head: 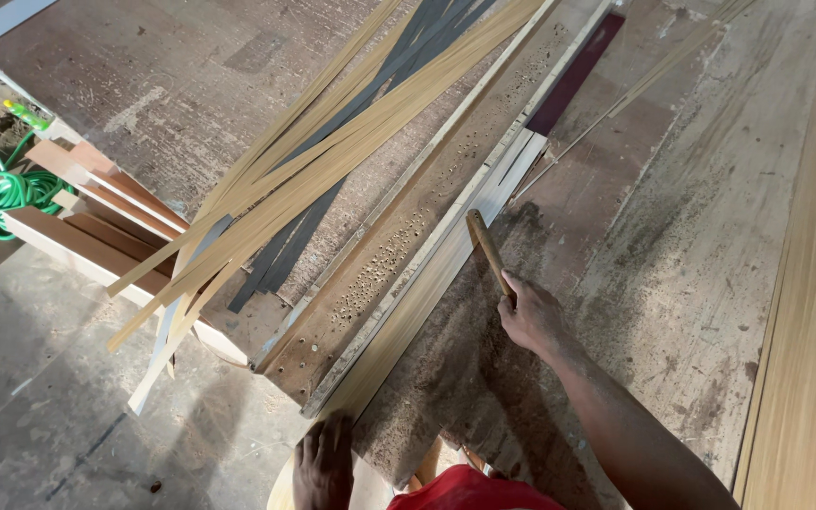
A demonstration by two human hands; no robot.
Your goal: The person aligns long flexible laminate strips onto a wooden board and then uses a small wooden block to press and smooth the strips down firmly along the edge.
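The right hand (528,316) is closed around the lower end of a wooden handle (489,251), which slants up and to the left from the fist so that its far tip sits over the edge of a long pale strip (427,283) lying on the workbench (672,264). What kind of tool the handle belongs to cannot be told, since only the stick itself shows. The left hand (324,465) lies low in the view, fingers spread and flat, pressing on the near end of that same pale strip where it reaches the bench's edge; it grips nothing. Just to the left of the strip runs a worn board (399,246) riddled with small drilled holes, parallel to it and touching along its side. Further left, a loose bundle of thin tan and dark grey veneer strips (332,151) fans out across the bench and hangs over the concrete floor (40,378). Beneath them a stack of reddish wooden planks (96,217) lies, and a coiled green hose (11,194) rests near the left edge. A wide light panel (809,312) borders the bench on the right.
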